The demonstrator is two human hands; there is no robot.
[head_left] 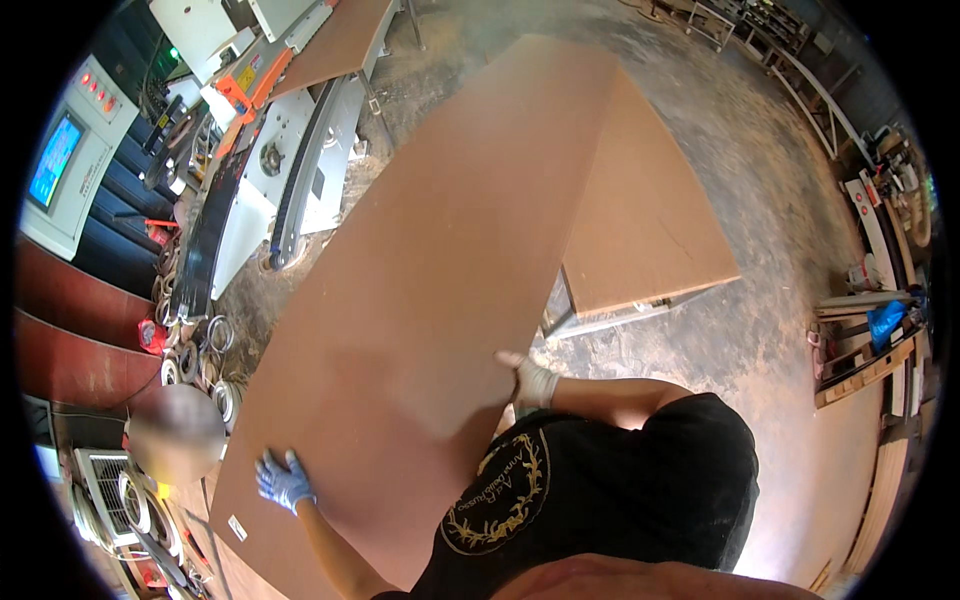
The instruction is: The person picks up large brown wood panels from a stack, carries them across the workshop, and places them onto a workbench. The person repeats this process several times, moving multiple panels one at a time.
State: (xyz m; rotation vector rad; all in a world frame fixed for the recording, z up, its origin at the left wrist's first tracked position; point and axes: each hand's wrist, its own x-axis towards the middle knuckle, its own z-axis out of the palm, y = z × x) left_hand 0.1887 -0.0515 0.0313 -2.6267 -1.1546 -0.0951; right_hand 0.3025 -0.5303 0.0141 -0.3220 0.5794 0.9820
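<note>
A large brown board point(430, 250) stretches from in front of my body to the far middle of the head view. My left hand point(285, 482), in a bluish work glove, rests on the board's near left part with its fingers spread. At the right edge, my right hand point(530, 384) grips the board. Its glove is pale with bare fingertips; a digit lies over the top face, and the other fingers are hidden. Beyond the right edge, a second brown board point(655, 215) lies on a metal-framed stand point(600, 318), partly covered by the first.
A white and orange machine point(290, 150) stands at the left, with another board point(335, 45) on its table. Its control panel point(75, 160) has a lit screen. Coils point(228, 403) lie left of my board. Wooden racks point(870, 370) line the right side of the concrete floor point(780, 200).
</note>
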